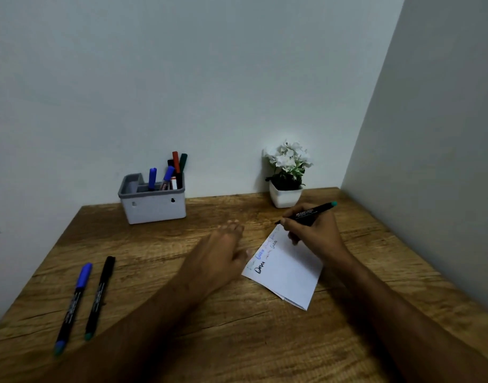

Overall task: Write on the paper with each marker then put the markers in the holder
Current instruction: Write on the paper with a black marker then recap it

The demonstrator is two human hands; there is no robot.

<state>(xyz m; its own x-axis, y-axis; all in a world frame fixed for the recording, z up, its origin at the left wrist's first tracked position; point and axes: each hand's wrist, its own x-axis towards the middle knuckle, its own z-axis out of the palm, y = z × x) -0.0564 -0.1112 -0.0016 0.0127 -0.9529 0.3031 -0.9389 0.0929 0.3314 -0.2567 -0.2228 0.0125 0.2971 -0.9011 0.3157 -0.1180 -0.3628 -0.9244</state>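
A folded white paper (289, 275) with several written words lies on the wooden desk (237, 341). My right hand (314, 233) grips a black marker (312, 212) with a teal end, its tip near the paper's far corner. My left hand (223, 244) lies flat with straight fingers on the desk, its thumb side touching the paper's left edge. A blue-capped marker (74, 302) and a black-capped marker (100, 294) lie side by side at the front left. The grey holder (154, 208) at the back holds several markers.
A small white pot of white flowers (288, 175) stands at the back right, close behind my right hand. Walls close the desk at the back and on the right. The desk's left edge runs beside the two loose markers.
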